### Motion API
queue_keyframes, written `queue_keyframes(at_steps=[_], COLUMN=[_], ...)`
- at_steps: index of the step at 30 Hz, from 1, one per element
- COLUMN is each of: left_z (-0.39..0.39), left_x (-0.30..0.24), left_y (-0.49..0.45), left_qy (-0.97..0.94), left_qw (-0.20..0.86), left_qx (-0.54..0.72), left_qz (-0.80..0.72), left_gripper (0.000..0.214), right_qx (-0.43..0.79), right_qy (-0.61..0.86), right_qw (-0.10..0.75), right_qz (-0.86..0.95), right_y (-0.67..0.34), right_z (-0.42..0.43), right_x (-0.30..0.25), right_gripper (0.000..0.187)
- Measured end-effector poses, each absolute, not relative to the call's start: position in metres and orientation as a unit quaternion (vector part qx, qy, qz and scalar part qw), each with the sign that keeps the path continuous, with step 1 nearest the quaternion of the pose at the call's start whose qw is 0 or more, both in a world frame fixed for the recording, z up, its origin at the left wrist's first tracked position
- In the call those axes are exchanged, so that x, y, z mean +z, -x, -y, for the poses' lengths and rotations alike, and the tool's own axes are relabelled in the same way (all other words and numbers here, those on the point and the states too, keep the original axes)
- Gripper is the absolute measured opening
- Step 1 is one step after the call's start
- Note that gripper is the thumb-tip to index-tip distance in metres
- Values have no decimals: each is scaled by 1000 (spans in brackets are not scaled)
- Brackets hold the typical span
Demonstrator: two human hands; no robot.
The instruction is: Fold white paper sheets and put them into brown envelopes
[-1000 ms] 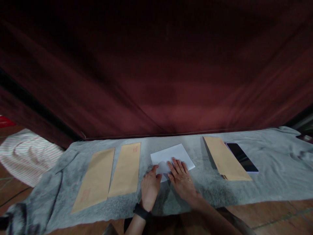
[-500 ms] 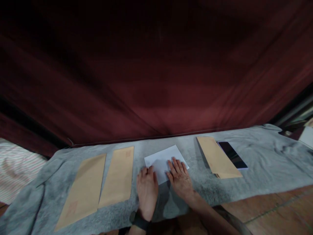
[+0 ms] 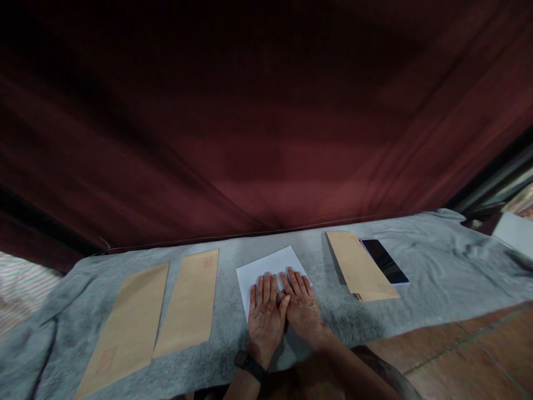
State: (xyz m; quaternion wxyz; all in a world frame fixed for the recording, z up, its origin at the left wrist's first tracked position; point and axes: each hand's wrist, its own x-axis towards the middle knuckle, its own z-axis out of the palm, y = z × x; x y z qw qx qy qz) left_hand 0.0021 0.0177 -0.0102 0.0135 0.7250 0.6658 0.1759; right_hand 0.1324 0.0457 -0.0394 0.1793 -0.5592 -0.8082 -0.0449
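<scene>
A white sheet of paper [image 3: 262, 267], which looks folded, lies at a slant on the grey cloth. My left hand [image 3: 266, 316] rests flat on its near part, fingers stretched out and pointing away from me. Beside it, my right hand [image 3: 302, 305] also lies flat on the paper with the fingers extended. The two hands touch or nearly touch at the left thumb. Both cover the paper's near edge. A dark watch [image 3: 249, 365] is on my left wrist.
Two brown envelopes lie on the left, an outer one [image 3: 127, 322] and an inner one [image 3: 189, 305]. Further brown envelopes [image 3: 360, 264] lie on the right, partly over a phone [image 3: 385, 261]. Grey cloth [image 3: 441, 266] covers the surface; a dark red curtain [image 3: 266, 139] hangs behind.
My left hand has moved right and forward onto the paper, its fingers straightening from a curled pose. My right hand stays on the paper. The view has shifted slightly.
</scene>
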Motion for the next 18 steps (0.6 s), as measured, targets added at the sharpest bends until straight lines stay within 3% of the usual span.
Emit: queue_keyframes(at_steps=[10,18], left_z=[5,-6], left_x=[-6,10], left_y=[21,50], left_qy=[-676,-506], left_qw=[15,239], left_qx=[178,309], left_qz=[-715,-769], left_gripper=[54,58], right_qx=[-37,-37], right_qy=[593,583], right_qw=[180,179], right_qz=[784,791], right_y=[-161,-163], right_z=[-47,-46], right_x=[-32,-12], right_gripper=[54,57])
